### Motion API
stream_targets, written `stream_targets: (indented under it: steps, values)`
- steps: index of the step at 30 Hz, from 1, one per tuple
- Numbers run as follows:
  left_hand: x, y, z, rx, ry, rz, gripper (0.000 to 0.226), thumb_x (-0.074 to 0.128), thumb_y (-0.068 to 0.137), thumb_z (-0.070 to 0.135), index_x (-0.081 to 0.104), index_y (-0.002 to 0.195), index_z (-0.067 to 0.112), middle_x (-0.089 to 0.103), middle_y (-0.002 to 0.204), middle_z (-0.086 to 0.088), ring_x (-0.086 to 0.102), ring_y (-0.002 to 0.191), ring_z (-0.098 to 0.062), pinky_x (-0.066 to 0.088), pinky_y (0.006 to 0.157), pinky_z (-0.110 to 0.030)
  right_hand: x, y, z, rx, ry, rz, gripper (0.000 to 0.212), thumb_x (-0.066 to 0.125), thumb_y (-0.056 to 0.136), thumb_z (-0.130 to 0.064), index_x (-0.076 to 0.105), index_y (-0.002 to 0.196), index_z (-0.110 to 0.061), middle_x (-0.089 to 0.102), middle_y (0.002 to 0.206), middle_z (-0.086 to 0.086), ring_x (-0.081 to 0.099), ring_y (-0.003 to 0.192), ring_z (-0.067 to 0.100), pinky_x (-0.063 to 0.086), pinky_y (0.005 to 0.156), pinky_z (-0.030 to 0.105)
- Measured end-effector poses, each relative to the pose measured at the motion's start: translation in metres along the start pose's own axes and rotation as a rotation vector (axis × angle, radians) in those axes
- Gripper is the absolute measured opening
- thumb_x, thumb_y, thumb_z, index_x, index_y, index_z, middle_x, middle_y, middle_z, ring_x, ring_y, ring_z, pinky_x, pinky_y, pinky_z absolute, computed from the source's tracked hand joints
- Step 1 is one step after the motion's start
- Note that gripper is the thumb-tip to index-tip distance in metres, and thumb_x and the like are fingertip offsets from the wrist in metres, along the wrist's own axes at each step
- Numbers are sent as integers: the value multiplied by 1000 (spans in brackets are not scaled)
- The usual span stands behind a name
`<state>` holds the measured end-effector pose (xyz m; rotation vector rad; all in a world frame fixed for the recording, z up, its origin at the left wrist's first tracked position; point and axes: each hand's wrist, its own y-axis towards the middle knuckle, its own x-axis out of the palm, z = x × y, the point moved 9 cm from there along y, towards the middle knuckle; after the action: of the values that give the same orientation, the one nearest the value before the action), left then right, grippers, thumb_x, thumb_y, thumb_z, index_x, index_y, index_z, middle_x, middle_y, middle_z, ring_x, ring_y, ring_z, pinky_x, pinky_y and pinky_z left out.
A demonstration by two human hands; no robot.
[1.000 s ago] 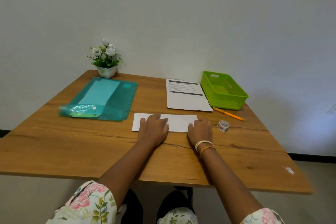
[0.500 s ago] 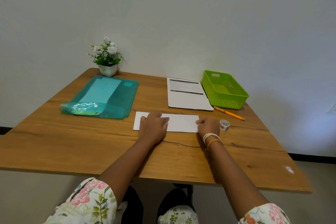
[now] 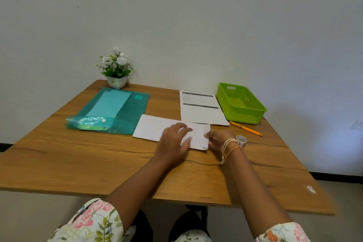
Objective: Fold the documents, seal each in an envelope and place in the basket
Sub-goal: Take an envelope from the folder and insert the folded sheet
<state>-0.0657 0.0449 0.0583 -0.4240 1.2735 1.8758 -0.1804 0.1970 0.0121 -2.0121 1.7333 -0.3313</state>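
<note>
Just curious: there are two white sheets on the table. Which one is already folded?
The folded sheet under both hands, left hand and right hand. It is a blank strip near the table's middle; the printed sheet lies flat, full-size, beside the green basket.

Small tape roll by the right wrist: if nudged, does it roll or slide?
The small patterned tape roll appears to lie flat on the wooden table, so a nudge would probably slide it, not roll it. It looks light and should shift easily. Tipped onto its edge, it could roll toward the orange pencil.
</note>
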Motion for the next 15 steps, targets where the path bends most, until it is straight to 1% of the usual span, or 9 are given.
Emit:
stream_targets:
  steps: [2, 3, 4, 6, 7, 9, 11, 12, 15]
  values:
    - [15, -2, 22, 74, -4, -147, 57, 59, 88, 45, 46, 141, 25, 47, 145, 1, 44, 129, -14, 41, 106, -35, 21, -12, 3, 26, 219, -132, 12, 61, 82, 10, 58, 76, 0, 63, 76, 12, 60, 68, 21, 53, 52, 28]
    - [21, -1, 29, 88, 41, -185, 66, 60, 87, 47, 39, 145, 25, 41, 150, 0, 40, 134, -15, 38, 108, -34, 26, -17, 2, 28, 275, -160, 12, 61, 82, 10, 60, 77, -1, 64, 74, 11, 61, 68, 19, 52, 52, 27]
    - [22, 1, 33, 92, 84, -168, 69, 61, 87, 44, 35, 148, 24, 39, 152, -2, 40, 135, -17, 37, 107, -32, 30, -23, -2, 24, 308, -178, 13, 61, 82, 9, 60, 75, -2, 65, 68, 9, 60, 64, 16, 50, 49, 25]
    - [15, 7, 35, 70, 116, -73, 66, 63, 90, 30, 34, 148, 19, 48, 146, -5, 52, 127, -20, 45, 100, -30, 35, -28, -7, 13, 336, -212, 13, 64, 81, 5, 61, 75, -5, 63, 57, 4, 58, 54, 11, 48, 43, 18]
    - [9, 10, 36, 58, 112, -40, 64, 63, 91, 25, 35, 148, 18, 54, 140, -6, 58, 120, -20, 49, 94, -30, 37, -30, -9, -1, 345, -236, 11, 67, 81, 1, 62, 76, -7, 62, 58, 2, 56, 54, 10, 49, 45, 18]
    - [-3, 15, 35, 26, 68, 24, 57, 60, 94, 21, 39, 147, 19, 63, 128, -7, 65, 107, -20, 53, 87, -28, 40, -33, -13, -47, 332, -283, 9, 72, 81, -12, 64, 79, -10, 60, 64, 1, 54, 59, 11, 50, 53, 21]
    - [-20, 19, 31, -67, -62, 124, 44, 54, 97, 16, 49, 141, 19, 69, 115, -8, 67, 96, -18, 51, 79, -22, 43, -34, -12, -78, 354, -334, 20, 73, 80, -31, 69, 83, -12, 63, 69, 1, 55, 63, 12, 47, 62, 25]
    - [-30, 22, 29, -130, -142, 192, 39, 52, 97, 13, 54, 136, 18, 71, 110, -8, 66, 90, -15, 48, 75, -18, 44, -33, -11, -83, 390, -360, 29, 72, 81, -39, 71, 90, -11, 64, 72, 1, 55, 65, 12, 46, 65, 25]
    - [-57, 29, 19, -394, -435, 423, 25, 53, 97, 10, 68, 118, 6, 72, 100, -9, 61, 83, -8, 46, 67, -9, 47, -27, -2, -95, 431, -355, 47, 66, 83, -46, 66, 111, -9, 58, 77, 5, 52, 64, 14, 42, 62, 28]
